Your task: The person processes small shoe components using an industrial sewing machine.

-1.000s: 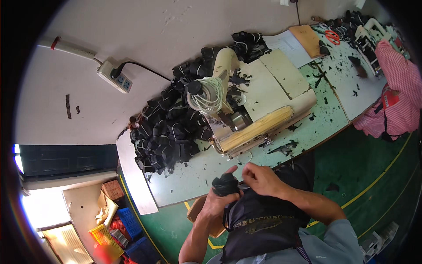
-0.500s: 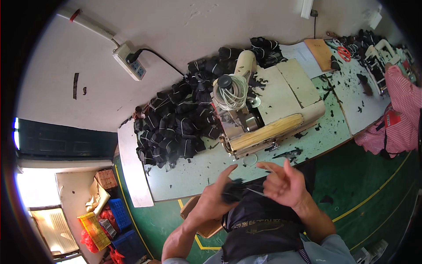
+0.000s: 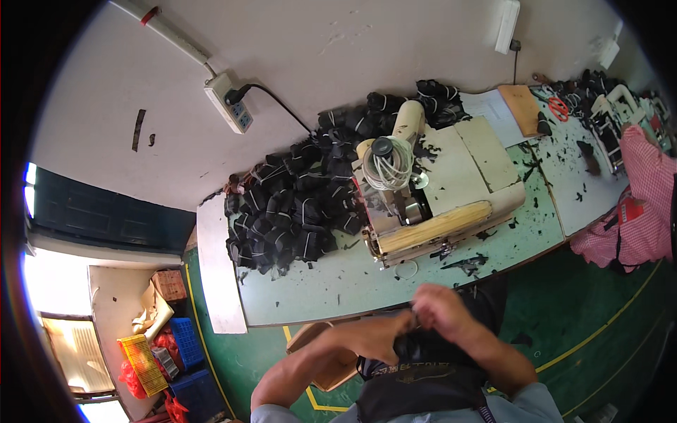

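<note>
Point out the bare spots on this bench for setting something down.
Mostly bare: the pale green tabletop in front of the black bundles, left of the machine. The white strip at the tabletop's left end looks bare too. Crowded: along the wall, under the bundles; before the machine, with dark scraps; far right, around the red-handled scissors.

Machine [image 3: 451,162] on table [image 3: 310,289], bundles [image 3: 307,211] piled to its left, seemingly scissors [image 3: 558,109] far right

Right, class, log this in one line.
left hand: near right hand, grip unclear; right hand: blurred, grip unclear; black fabric bundles with pale ties: piled beside cream boxy machine
</note>
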### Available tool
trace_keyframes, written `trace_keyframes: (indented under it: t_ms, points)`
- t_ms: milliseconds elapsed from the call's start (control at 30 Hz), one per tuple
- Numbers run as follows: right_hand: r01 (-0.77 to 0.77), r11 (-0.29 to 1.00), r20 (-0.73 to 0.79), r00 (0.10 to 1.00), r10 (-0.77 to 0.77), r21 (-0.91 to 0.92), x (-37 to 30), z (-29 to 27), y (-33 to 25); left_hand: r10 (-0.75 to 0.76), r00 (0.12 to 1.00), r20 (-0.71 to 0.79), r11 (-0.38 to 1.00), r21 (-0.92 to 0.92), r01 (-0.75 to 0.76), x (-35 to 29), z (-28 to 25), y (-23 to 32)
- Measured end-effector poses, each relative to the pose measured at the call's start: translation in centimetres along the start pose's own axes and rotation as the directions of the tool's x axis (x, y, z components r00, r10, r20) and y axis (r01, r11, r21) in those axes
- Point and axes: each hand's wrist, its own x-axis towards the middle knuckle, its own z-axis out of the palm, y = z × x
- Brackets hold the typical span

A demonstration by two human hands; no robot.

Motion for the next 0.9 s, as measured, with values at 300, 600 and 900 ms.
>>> trace_keyframes:
  t_ms: [300, 600, 900]
  points:
    - [0.428, 0.506, 0.282, 0.896, -0.342, -0.749, -2.9, 1.8, -3.8, -0.162, 0.955, -0.249, 0.146, -0.963, -0.226, -2.7, -1.3, -5.5]
    - [-0.216, 0.956, 0.219, 0.96, 0.172, 0.197, -0.5, 0.8, -3.3, 0.505, 0.766, -0.397, 0.815, -0.073, -0.575, -1.7, -0.9, -0.1]
    - [0.076, 0.947, 0.451, 0.889, 0.078, -0.314, -2.7, 2.3, -2.5, -0.154, 0.697, -0.7, 0.983, -0.177, 0.039, 2.8, 3.8, -2.5]
